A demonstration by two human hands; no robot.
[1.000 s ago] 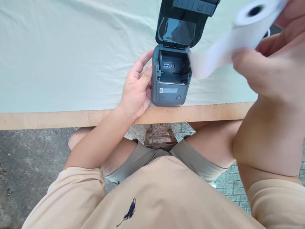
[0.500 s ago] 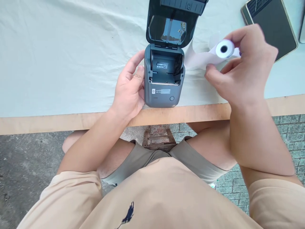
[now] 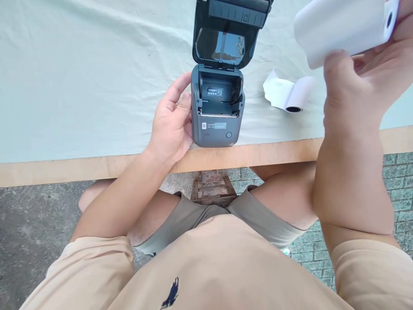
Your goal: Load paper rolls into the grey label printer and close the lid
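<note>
A dark grey portable label printer (image 3: pixel 217 129) stands at the table's front edge, its lid (image 3: pixel 197 47) swung up and its paper bay bare inside. My left hand (image 3: pixel 171 122) grips the printer's left side, thumb at the edge and fingers partly hidden. At the upper right, my right hand (image 3: pixel 364 82) is raised off the table and closed around a white paper roll (image 3: pixel 342 30), which looks large and close to the camera. Between the printer and my right arm lies a smaller-looking white paper roll (image 3: pixel 300 92) on the cloth, its loose end spread leftward.
A pale cloth (image 3: pixel 97 86) covers the table, with a bare wooden strip (image 3: pixel 80 168) along the front edge. Below it are my legs and a wooden stool (image 3: pixel 213 198) on the paved ground.
The paper roll that was in my right hand lies on the cloth. My right hand has risen toward the upper right and holds another paper roll. My left hand stays on the printer.
</note>
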